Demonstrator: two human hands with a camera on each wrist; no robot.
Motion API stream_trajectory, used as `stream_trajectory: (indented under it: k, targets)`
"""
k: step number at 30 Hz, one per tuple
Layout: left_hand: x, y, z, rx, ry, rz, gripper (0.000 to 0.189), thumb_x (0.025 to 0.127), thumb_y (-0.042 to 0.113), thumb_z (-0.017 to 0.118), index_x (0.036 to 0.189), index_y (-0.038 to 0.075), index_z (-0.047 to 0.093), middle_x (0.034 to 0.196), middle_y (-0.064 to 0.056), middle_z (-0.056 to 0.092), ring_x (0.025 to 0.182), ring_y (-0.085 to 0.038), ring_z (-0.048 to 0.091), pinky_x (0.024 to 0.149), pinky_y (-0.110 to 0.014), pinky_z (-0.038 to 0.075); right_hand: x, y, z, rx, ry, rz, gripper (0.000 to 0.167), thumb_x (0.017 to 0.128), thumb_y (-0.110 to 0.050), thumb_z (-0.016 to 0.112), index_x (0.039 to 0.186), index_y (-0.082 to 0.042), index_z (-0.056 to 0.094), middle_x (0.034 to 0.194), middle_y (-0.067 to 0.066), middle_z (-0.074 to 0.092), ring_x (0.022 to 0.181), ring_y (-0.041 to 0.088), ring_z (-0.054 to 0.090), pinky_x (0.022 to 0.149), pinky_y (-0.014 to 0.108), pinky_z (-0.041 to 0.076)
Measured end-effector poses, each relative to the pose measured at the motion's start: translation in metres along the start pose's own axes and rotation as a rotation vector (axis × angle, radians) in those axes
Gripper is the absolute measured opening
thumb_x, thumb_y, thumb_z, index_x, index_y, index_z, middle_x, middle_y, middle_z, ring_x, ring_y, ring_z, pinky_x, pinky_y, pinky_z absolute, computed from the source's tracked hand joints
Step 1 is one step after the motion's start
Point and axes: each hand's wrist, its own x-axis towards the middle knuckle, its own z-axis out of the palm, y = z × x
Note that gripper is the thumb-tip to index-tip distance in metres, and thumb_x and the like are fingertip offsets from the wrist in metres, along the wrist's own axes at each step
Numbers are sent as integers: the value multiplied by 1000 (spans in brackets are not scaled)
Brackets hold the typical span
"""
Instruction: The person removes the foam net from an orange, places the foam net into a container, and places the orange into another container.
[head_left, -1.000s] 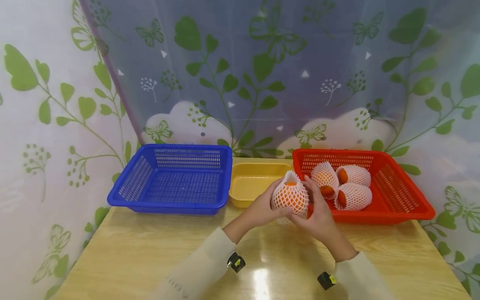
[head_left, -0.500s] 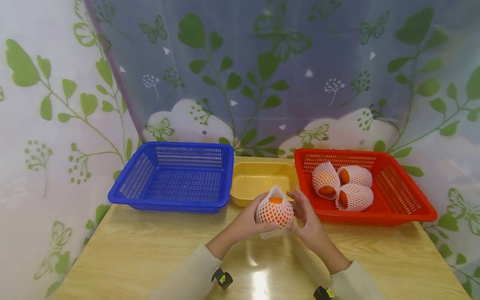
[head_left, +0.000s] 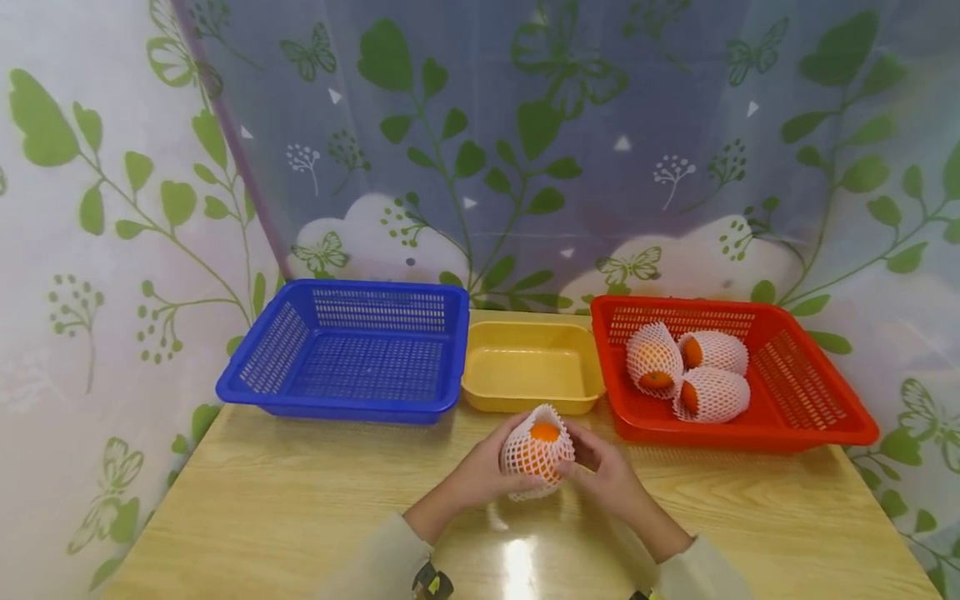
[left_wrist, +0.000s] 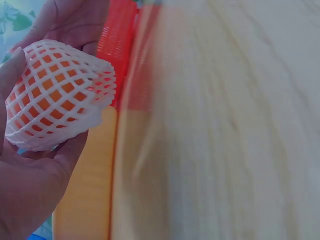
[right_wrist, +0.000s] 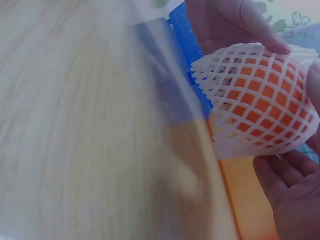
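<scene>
An orange fruit (head_left: 545,432) in a white foam net sleeve (head_left: 525,457) is between my two hands, in front of the yellow tray. My left hand (head_left: 477,473) grips it from the left, thumb across the near side. On the other side my right hand (head_left: 611,482) holds it with thumb and curled fingers. In the left wrist view the net (left_wrist: 60,95) wraps the fruit, its open end pointing right. The right wrist view has the right thumb (right_wrist: 314,82) on the net and the fingers beneath it. The sleeve's gathered end stands up towards the back.
A yellow tray (head_left: 532,403) stands behind the hands. To its left is a blue basket (head_left: 341,407), bare inside. At the right a red basket (head_left: 806,425) contains three netted fruits (head_left: 714,395). A patterned curtain (head_left: 480,167) hangs behind the wooden table (head_left: 300,500).
Both hands have brought the netted fruit left and nearer, from beside the red basket to in front of the yellow tray. The right fingers, spread half a second ago, now close round it.
</scene>
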Motion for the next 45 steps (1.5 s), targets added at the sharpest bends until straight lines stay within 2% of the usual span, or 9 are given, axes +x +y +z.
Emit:
stream_trajectory:
  k: [4,7,11,20,26,34,41,45]
  targets:
    - [0,-9,0,34,-3,14,87,79,21,83,150,23,33,134,-8,54,116,-22,54,96,-35,45,1,4,3,8,-19,66,57,88,-5,70,139,7,45,128,28,57,113,19,60,94,21,47]
    - [1,-15,0,69,-7,5,88,78,22,83,151,25,32,136,-6,54,118,-21,53,98,-36,44,2,6,6,-9,-30,98,60,87,-7,72,140,5,46,132,26,55,115,33,58,97,29,48]
    - [1,-23,-1,90,-18,-13,90,78,23,83,151,29,31,137,-4,53,120,-19,52,99,-35,44,4,8,10,-22,-55,135,63,86,-10,73,141,3,44,139,26,49,120,41,54,100,39,47]
    - [8,-30,-7,84,-54,0,87,80,21,81,151,26,31,137,-4,52,116,-17,53,96,-30,46,7,11,15,-25,-17,189,60,88,-14,72,142,-4,47,137,19,52,121,36,53,100,44,46]
    - [8,-33,-6,80,-60,6,86,81,21,81,151,23,31,139,-4,51,118,-17,52,97,-29,45,9,12,20,-58,10,175,63,90,-17,70,146,-8,43,146,18,45,130,38,45,103,53,41]
    - [8,-31,-5,61,-64,-16,90,81,19,81,153,21,28,142,-6,47,119,-18,51,99,-30,43,10,11,22,-73,37,159,49,91,-15,69,137,-8,55,143,17,48,132,38,43,103,58,39]
    - [6,-28,-8,28,-93,-28,85,85,22,77,153,19,27,144,-8,45,122,-18,50,102,-31,42,10,10,22,-47,84,132,42,91,-15,69,131,-6,61,139,14,54,130,33,47,102,53,42]
    - [5,-23,-10,40,-95,-29,82,87,26,74,154,16,27,147,-9,43,126,-20,47,106,-34,38,10,9,22,-55,128,102,39,90,-15,69,127,-6,64,135,10,59,126,28,51,100,43,47]
